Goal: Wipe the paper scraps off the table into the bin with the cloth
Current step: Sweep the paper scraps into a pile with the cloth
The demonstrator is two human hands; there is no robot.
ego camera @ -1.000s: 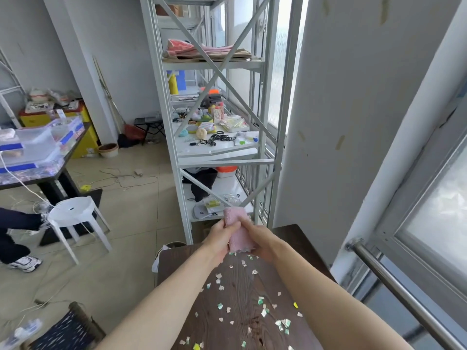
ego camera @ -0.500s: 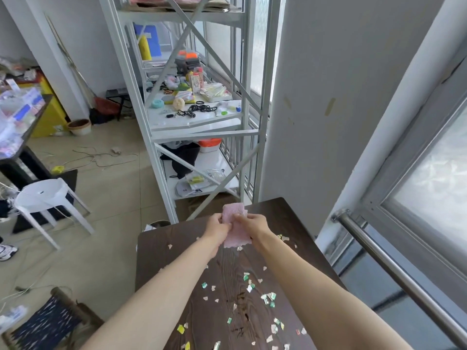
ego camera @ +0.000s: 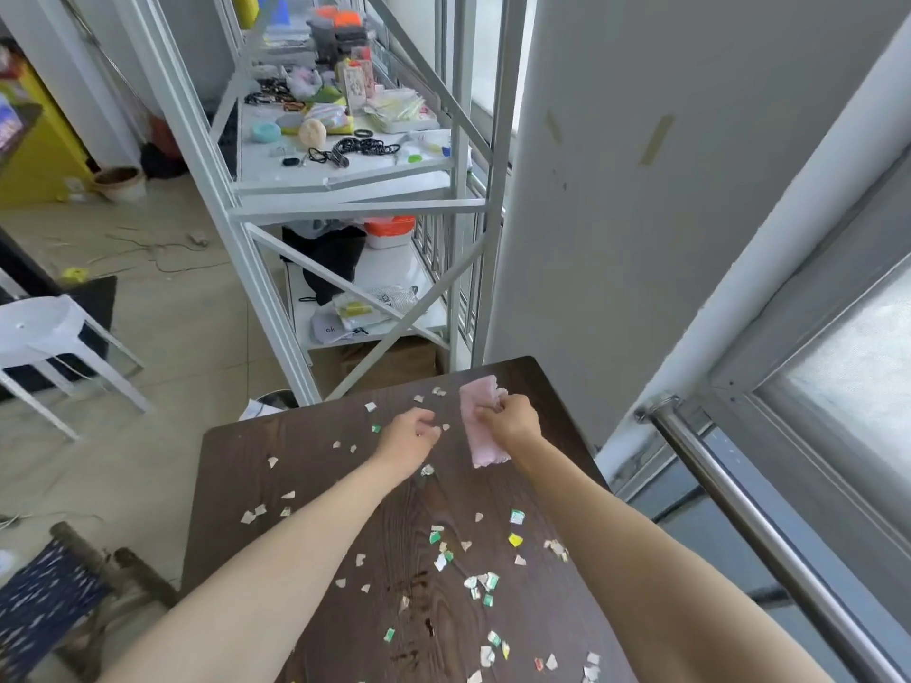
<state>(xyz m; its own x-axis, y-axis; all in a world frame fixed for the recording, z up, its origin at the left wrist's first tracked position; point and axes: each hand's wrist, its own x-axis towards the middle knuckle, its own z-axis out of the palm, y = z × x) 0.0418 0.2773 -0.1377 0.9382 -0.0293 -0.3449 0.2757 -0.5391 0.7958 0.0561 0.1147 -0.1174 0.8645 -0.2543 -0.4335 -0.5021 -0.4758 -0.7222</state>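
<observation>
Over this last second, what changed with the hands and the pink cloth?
The left hand let go of the pink cloth and now sits apart from it, loosely curled over the table. The right hand alone keeps its grip and has brought the cloth down near the far right corner. The paper scraps look unswept, still scattered; the bin stays at the far left edge.

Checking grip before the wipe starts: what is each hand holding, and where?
The right hand grips the pink cloth at its right edge, near the far end. The left hand holds nothing.
</observation>
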